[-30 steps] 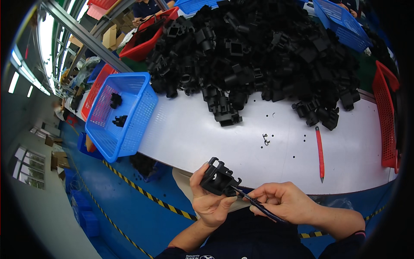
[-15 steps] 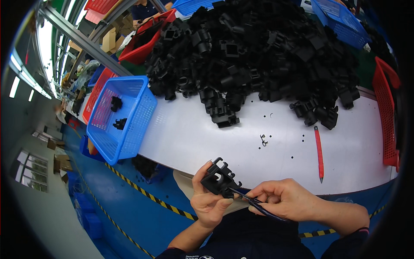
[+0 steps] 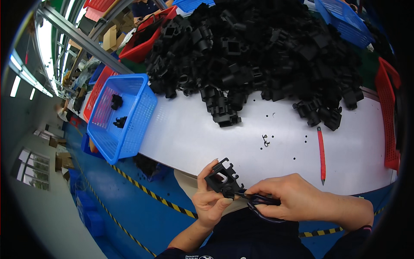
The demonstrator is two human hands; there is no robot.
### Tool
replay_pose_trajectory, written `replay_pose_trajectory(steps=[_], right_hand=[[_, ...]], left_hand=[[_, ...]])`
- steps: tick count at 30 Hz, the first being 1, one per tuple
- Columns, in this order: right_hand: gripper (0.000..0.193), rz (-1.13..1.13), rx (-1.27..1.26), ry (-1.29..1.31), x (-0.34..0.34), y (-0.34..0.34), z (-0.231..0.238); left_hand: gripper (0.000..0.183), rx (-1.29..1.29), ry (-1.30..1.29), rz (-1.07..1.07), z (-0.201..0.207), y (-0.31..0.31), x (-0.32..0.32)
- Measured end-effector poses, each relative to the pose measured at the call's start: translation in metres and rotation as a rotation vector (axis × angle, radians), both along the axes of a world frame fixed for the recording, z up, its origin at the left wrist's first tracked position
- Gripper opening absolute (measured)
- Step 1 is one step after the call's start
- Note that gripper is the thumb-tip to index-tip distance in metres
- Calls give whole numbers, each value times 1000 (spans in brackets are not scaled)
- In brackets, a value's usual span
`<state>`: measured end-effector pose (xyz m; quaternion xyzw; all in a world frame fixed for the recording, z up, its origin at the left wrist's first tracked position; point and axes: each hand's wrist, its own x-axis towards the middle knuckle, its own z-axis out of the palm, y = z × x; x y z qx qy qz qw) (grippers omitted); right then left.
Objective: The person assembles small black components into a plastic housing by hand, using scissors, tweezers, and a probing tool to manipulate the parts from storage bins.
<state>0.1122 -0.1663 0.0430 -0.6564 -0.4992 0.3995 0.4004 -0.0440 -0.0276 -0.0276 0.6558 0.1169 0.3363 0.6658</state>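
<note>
Near the table's front edge, my left hand [image 3: 208,205] grips a black plastic part [image 3: 221,179] with a square opening and small hooked arms. Its fingers and thumb close round the part's lower side. From the right, my right hand [image 3: 291,200] holds a pair of dark-handled scissors [image 3: 265,216], with fingers round the looped handles. The scissors' blades point left and meet the lower right end of the part; their tips are hidden there. A red pen-like tool [image 3: 321,155] with a dark pointed end lies on the white table [image 3: 185,138] beyond my right hand.
A large heap of black plastic parts [image 3: 258,56] covers the far side of the table. To the left, a blue basket [image 3: 146,112] holds two black parts. A red basket [image 3: 385,116] stands at the right edge. Small black scraps [image 3: 265,140] dot the tabletop.
My right hand has shifted slightly up and its scissors' handles are now spread wider. The blades sit closer in against the part. My left hand has barely moved.
</note>
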Motion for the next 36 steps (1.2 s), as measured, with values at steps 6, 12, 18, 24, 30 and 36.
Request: replay_pose_trajectory(steps=[6,12,18,24,30,36], right_hand=[[28,-59,-337,681,1,-2,-1],[29,-113,-470,1063,1,2,0],[29,-159,-468,1203,1,6,-3],[29,-172,-455,1175,1,10,-6],[36,-162,-436,1140,0,12,-8],[34,-185,-410,1179,0,11,-11]], left_hand=[[14,141,49,83,1,3,-1],[18,303,87,208,6,-1,2],[19,382,112,280,4,0,5],[19,390,124,304,2,2,6],[20,396,144,318,2,3,6],[21,403,125,325,2,4,9]])
